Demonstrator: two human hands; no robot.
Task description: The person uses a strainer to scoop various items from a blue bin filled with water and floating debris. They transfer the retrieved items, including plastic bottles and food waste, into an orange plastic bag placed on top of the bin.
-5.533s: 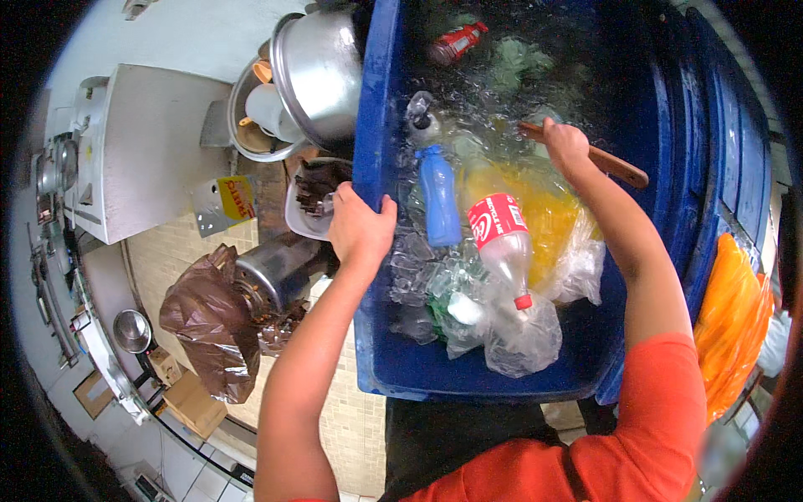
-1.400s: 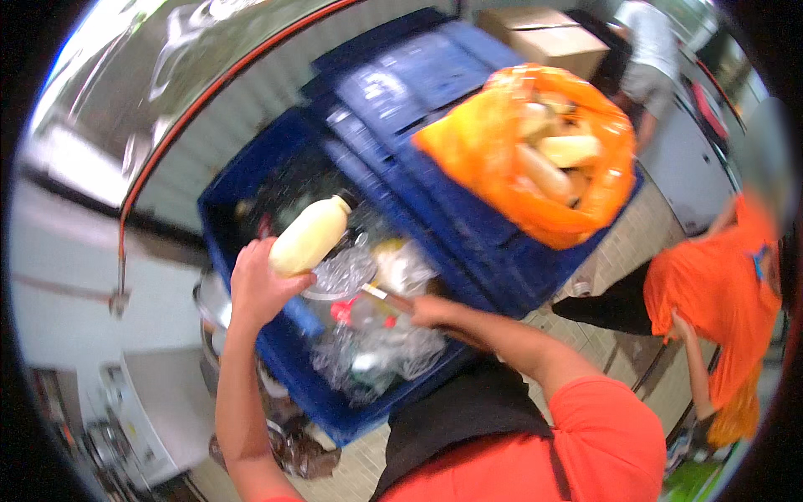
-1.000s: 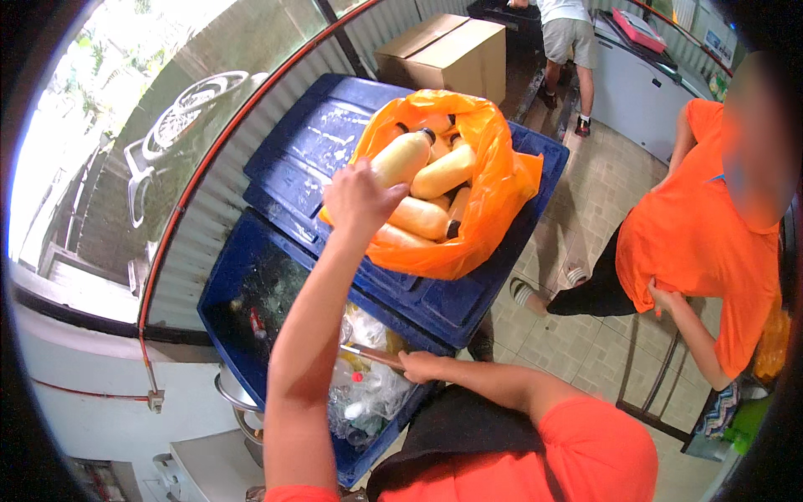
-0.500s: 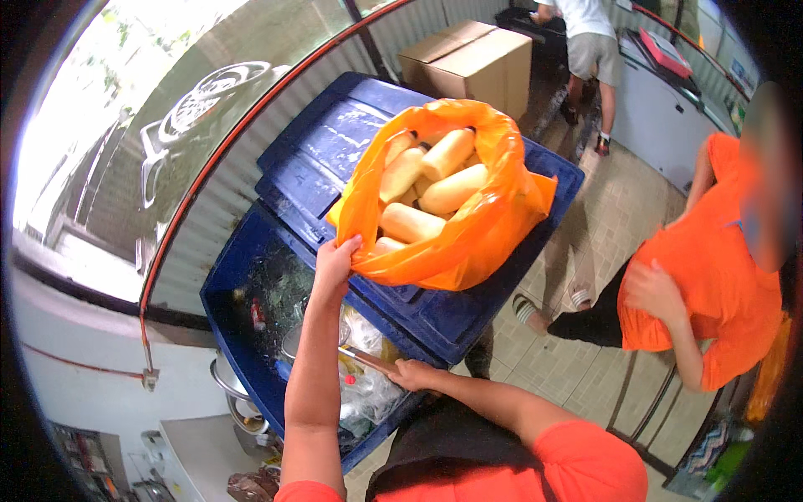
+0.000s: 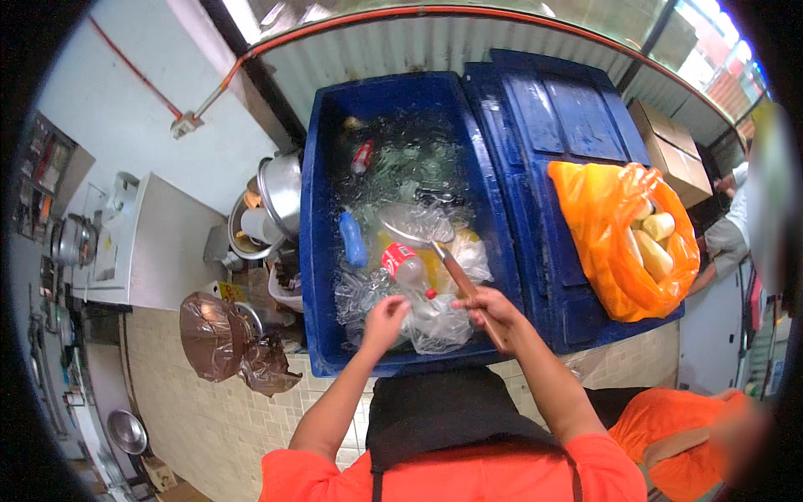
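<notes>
My right hand [image 5: 493, 314] is closed around the wooden handle of a round wire-mesh strainer [image 5: 414, 224]. The strainer's bowl is over the ice and water in a large blue chest [image 5: 311, 209]. Above the chest's near part, my left hand [image 5: 387, 322] has loosely curled fingers and nothing visible in them. Closest to it are a clear plastic bottle [image 5: 408, 269] with a red label and red cap, and a clear plastic bag [image 5: 443, 326]. A blue bottle [image 5: 352, 240] leans by the chest's left wall. Farther back floats a small red-labelled item [image 5: 362, 157].
On the blue lid [image 5: 544, 109] at right sits an orange bag [image 5: 594, 209] of pale, peeled, elongated produce [image 5: 652, 255]. A cardboard box [image 5: 667, 151] stands beyond. Metal pots [image 5: 280, 194] and a brown plastic bag [image 5: 209, 335] are left. A person in orange [image 5: 677, 439] is at lower right.
My view has swung left toward the chest. My left hand has let go of the orange bag and is now over the chest. My right hand still holds the strainer.
</notes>
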